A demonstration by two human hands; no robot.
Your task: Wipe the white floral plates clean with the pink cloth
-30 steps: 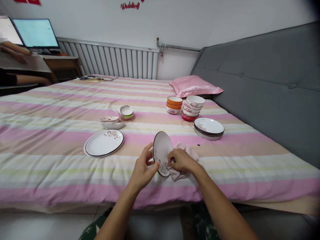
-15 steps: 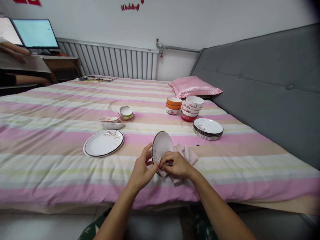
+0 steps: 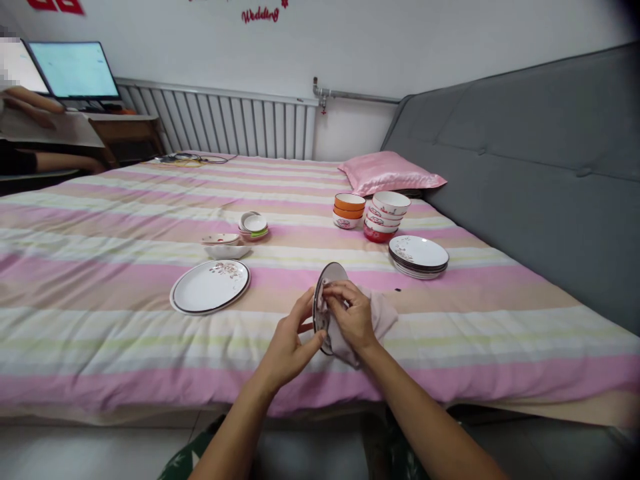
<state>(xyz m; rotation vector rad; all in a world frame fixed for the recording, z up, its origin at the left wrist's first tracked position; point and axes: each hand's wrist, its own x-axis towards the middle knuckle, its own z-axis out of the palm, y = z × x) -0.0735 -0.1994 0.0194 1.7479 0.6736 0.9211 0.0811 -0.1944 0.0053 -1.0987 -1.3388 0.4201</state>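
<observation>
My left hand [image 3: 293, 343] grips a dark-rimmed white plate [image 3: 334, 272] by its left edge, holding it on its side above the bed's front part. My right hand [image 3: 351, 315] is closed on a pale pink cloth [image 3: 383, 317] and presses it against the plate's face; the cloth drapes down to the bedspread. Part of the plate is hidden behind the right hand and cloth. To the left lies a large oval plate [image 3: 210, 287] with a brown flower pattern. A stack of dark-rimmed plates [image 3: 419, 253] rests to the right.
Stacked bowls [image 3: 387, 217] and orange bowls [image 3: 349, 207] stand beyond the plates. Small dishes [image 3: 253, 225] and boat-shaped dishes [image 3: 225, 250] sit left of centre. A pink pillow [image 3: 390, 172] lies by the grey headboard [image 3: 525, 147]. Another person's arm [image 3: 33, 103] is at the desk.
The plate has turned more edge-on to me. My right hand has moved up along its face with the cloth, and my left hand still holds the edge.
</observation>
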